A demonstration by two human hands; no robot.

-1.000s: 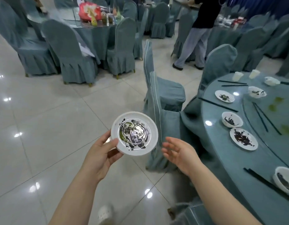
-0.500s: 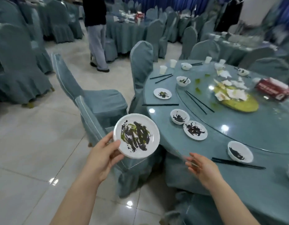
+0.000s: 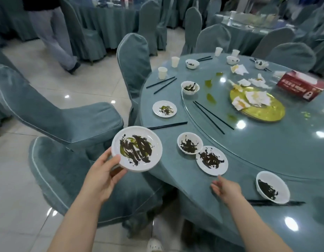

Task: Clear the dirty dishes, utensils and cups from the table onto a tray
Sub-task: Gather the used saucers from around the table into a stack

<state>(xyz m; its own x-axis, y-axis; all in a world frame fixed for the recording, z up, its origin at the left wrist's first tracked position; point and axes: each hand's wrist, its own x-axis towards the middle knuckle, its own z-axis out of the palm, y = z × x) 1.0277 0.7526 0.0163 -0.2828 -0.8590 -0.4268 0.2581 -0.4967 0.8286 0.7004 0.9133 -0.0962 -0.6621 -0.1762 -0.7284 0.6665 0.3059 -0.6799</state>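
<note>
My left hand (image 3: pixel 103 171) grips a white plate (image 3: pixel 137 148) smeared with dark and green sauce, held just off the table's left edge. My right hand (image 3: pixel 224 188) is empty with fingers apart, hovering over the tablecloth just below a dirty white plate (image 3: pixel 211 160). A dirty bowl (image 3: pixel 189 142) touches that plate's upper left. Another dirty bowl (image 3: pixel 272 186) stands to the right with black chopsticks (image 3: pixel 275 203) in front of it. Farther back lie a small plate (image 3: pixel 164 108), more bowls (image 3: pixel 190 87), paper cups (image 3: pixel 162 72) and chopstick pairs (image 3: pixel 211 117).
The round table (image 3: pixel 194 182) has a teal cloth and a glass turntable (image 3: pixel 266 142) with a yellow platter (image 3: pixel 263 111), crumpled napkins and a red box (image 3: pixel 301 85). Covered chairs (image 3: pixel 66 168) crowd its left side. A person (image 3: pixel 53 33) walks at the back left. No tray shows.
The view has swung right, bringing the table nearer and more centred. My right hand reached forward over the table edge toward the dirty plate. The plate stays in my left hand.
</note>
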